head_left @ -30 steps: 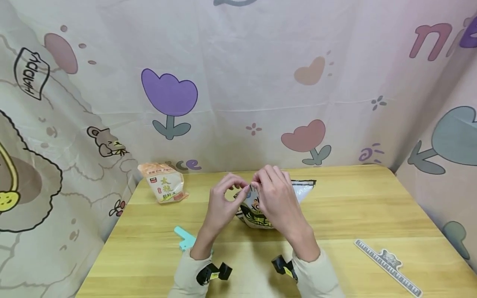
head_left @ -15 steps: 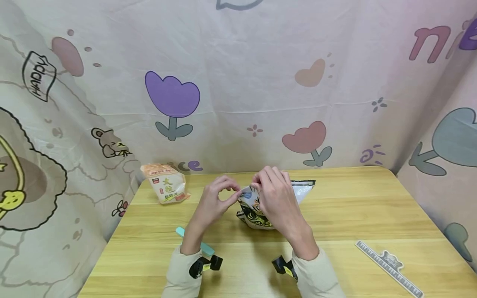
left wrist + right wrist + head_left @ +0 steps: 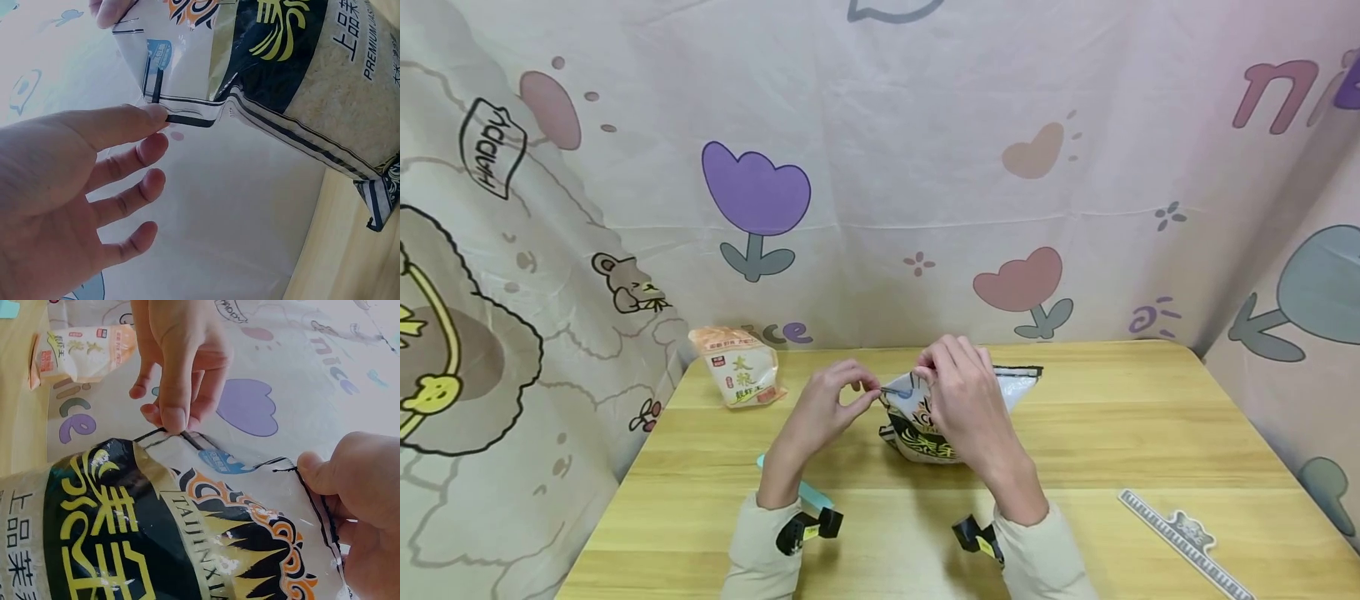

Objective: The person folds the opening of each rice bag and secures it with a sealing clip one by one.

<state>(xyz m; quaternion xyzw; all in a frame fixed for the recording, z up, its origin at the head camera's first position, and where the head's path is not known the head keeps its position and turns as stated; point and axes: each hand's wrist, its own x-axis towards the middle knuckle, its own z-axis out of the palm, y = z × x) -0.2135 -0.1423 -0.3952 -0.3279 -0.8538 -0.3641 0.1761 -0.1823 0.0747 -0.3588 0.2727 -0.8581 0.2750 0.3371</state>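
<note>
A plastic bag of rice [image 3: 921,442], white at the top with a dark band and yellow lettering, stands on the table in front of me. My left hand [image 3: 820,408] pinches its upper left corner between thumb and index finger, while the other fingers are spread apart in the left wrist view. Along the top edge, my right hand [image 3: 962,400] pinches the bag with the thumb against the curled fingers. The right wrist view shows the rice bag's printed front [image 3: 119,531] and both hands at its top rim. Grains show through its clear part in the left wrist view.
A smaller orange and white bag [image 3: 741,371] stands at the table's back left. A turquoise strip-like object [image 3: 814,497] lies partly under my left forearm. At the front right lies a grey ruler-like strip [image 3: 1183,537] with an animal figure. A printed cloth hangs behind the table.
My left hand has moved left, away from the right hand, to the bag's upper left corner, and the top edge is spread wider. The right hand keeps its hold.
</note>
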